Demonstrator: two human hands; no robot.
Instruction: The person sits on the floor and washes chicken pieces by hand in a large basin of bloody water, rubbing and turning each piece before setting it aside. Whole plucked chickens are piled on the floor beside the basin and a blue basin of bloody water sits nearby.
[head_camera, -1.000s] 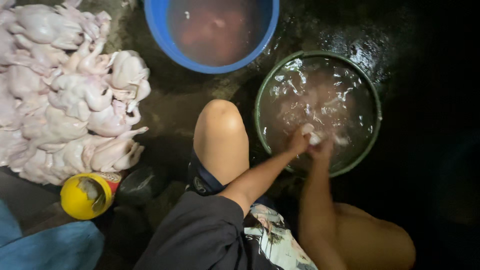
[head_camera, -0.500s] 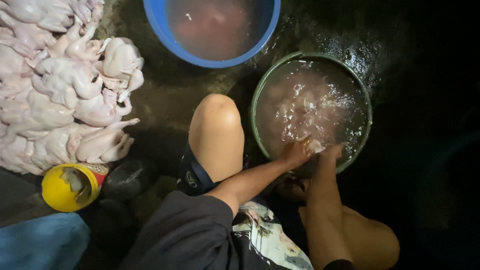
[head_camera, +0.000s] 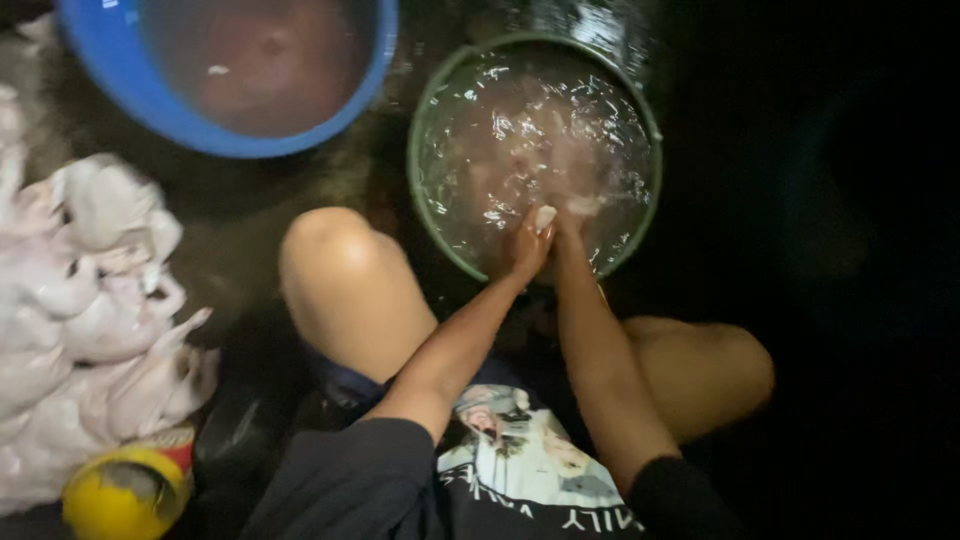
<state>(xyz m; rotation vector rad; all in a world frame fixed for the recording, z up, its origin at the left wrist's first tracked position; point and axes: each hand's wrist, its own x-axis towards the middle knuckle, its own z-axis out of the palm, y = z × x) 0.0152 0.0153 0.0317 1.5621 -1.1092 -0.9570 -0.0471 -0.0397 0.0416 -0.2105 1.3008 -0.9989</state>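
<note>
Hands (head_camera: 550, 232) | together in green basin (head_camera: 420, 120) | gripping pale piece (head_camera: 545, 216)

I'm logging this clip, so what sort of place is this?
Probably a poultry-cleaning spot on a wet floor, indoors or out I can't tell: plucked birds piled at left, a green basin of water where both hands work, and a blue basin beside it.
</note>
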